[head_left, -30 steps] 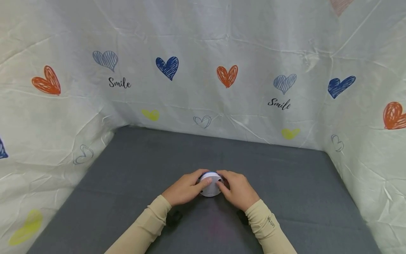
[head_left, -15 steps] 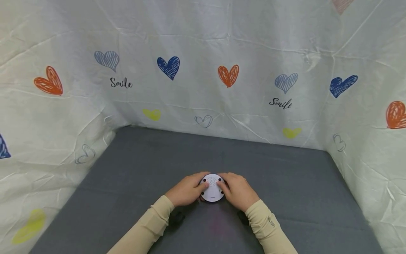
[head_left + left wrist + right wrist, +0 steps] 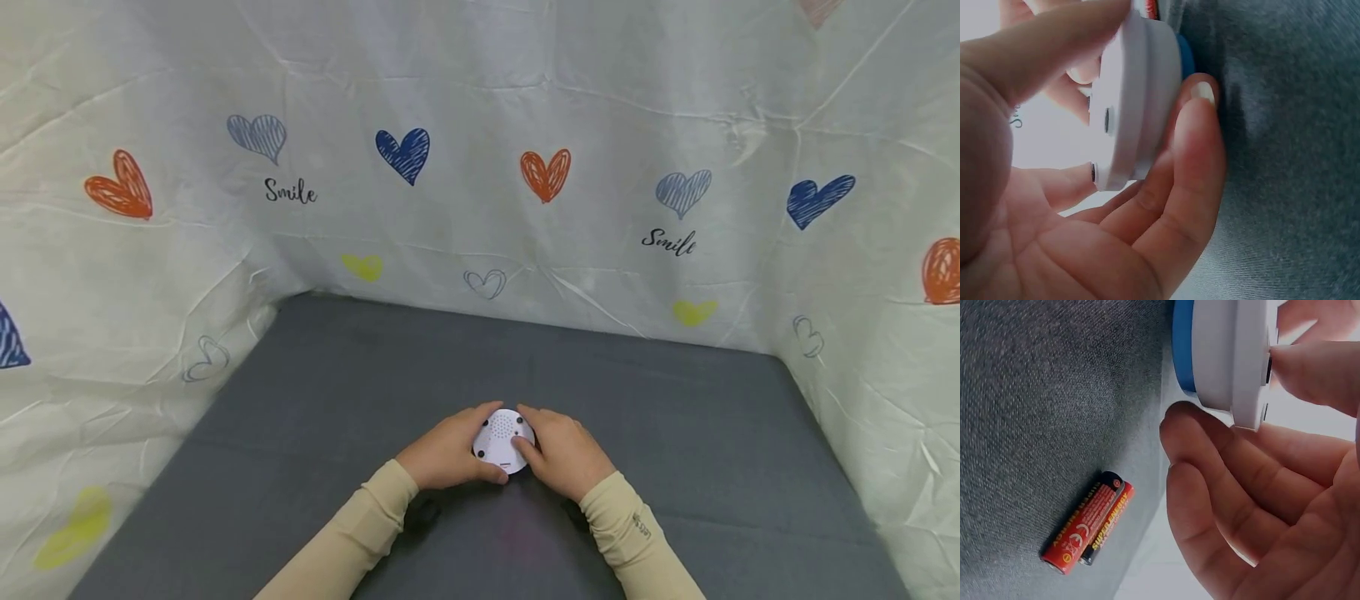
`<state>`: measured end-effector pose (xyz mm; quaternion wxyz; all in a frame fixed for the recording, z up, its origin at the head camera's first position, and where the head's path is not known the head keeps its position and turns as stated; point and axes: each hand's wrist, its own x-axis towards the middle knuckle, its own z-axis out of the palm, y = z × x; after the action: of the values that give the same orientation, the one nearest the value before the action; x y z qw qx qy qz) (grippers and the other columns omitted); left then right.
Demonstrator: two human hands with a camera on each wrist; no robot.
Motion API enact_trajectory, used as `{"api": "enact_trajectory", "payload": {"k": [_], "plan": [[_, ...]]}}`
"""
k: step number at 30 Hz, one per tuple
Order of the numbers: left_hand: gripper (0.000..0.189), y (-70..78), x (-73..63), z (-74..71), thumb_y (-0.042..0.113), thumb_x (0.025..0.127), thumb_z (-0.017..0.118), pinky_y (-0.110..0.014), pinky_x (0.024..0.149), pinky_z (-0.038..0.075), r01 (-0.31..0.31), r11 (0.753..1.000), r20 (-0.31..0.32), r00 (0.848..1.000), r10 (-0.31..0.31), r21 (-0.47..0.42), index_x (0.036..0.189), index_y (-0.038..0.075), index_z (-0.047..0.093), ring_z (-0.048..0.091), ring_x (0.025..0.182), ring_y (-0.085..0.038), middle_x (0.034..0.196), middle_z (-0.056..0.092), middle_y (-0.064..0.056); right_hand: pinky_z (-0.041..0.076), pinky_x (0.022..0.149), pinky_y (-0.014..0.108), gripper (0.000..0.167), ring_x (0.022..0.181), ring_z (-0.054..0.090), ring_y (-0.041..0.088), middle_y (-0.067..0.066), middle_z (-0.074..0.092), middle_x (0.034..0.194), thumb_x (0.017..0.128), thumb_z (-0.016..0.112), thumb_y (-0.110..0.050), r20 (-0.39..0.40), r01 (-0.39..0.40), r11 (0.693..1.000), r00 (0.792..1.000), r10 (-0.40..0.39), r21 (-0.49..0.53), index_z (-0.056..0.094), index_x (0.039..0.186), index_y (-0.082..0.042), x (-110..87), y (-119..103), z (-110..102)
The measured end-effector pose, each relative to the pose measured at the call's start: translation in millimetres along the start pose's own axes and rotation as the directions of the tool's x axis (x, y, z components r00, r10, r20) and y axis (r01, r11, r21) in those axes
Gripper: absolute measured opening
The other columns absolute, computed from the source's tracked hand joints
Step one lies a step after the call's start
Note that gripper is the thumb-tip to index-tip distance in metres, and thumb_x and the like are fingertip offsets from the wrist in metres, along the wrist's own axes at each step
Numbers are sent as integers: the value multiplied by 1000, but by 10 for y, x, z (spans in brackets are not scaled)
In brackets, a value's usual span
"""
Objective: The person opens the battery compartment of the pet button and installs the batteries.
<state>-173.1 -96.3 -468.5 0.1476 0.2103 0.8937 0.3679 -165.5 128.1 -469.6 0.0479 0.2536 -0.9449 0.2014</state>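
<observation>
Both hands hold a round white device (image 3: 495, 454) just over the grey cloth. Its flat face, with a patch of small holes and several black feet, tilts toward me; blue (image 3: 1183, 347) shows on its far side. My left hand (image 3: 448, 452) grips the left edge, thumb at the near rim and fingers curled around the side. On the right, my right hand (image 3: 568, 454) holds the other edge, its thumb pressing the flat face near a foot. Two red and black batteries (image 3: 1083, 528) lie side by side on the cloth in the right wrist view.
Dark grey cloth (image 3: 360, 375) covers the table. White sheeting (image 3: 465, 208) printed with hearts and "Smile" stands behind it and at both sides. A black wrist camera (image 3: 422, 512) sits under the left wrist.
The device has tipped so its holed face shows, then turned slightly. My left thumb has slid off that face to the near rim. The right hand has hardly moved.
</observation>
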Motion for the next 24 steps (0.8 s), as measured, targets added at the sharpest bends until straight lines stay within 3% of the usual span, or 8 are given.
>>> {"api": "enact_trajectory", "payload": {"k": [4, 7, 13, 24], "plan": [[103, -14, 7, 16, 35, 84, 95, -48, 102, 51, 9, 1000, -7, 1000, -9, -9, 166, 6, 40, 61, 123, -25, 153, 59, -17, 59, 101, 47, 56, 121, 71, 28, 12, 73, 134, 99, 80, -33, -28, 15, 999, 999, -16, -49, 66, 147, -7, -17, -27, -17], [104, -28, 3, 20, 35, 85, 94, -47, 100, 51, 13, 1000, -4, 1000, -13, -27, 167, 5, 38, 62, 120, -23, 152, 59, -16, 58, 104, 47, 60, 129, 67, 28, 10, 69, 143, 94, 86, -34, -44, 57, 997, 997, -59, -52, 67, 147, -12, -28, -56, -20], [105, -57, 4, 25, 32, 82, 96, -45, 96, 52, -23, 999, -5, 1000, 23, -32, 167, 8, 39, 62, 114, -20, 146, 62, -13, 57, 107, 44, 53, 136, 65, 26, 7, 65, 153, 91, 89, -32, -31, 152, 988, 988, -153, -32, 74, 139, -17, -31, -104, -22], [99, -47, 7, 30, 29, 82, 96, -43, 95, 52, -31, 999, -8, 999, 31, -20, 164, 12, 43, 61, 113, -20, 144, 62, -12, 58, 105, 43, 46, 136, 65, 23, 5, 68, 151, 91, 89, -30, 8, 162, 986, 987, -162, -48, 78, 134, -15, -37, -102, -70]]}}
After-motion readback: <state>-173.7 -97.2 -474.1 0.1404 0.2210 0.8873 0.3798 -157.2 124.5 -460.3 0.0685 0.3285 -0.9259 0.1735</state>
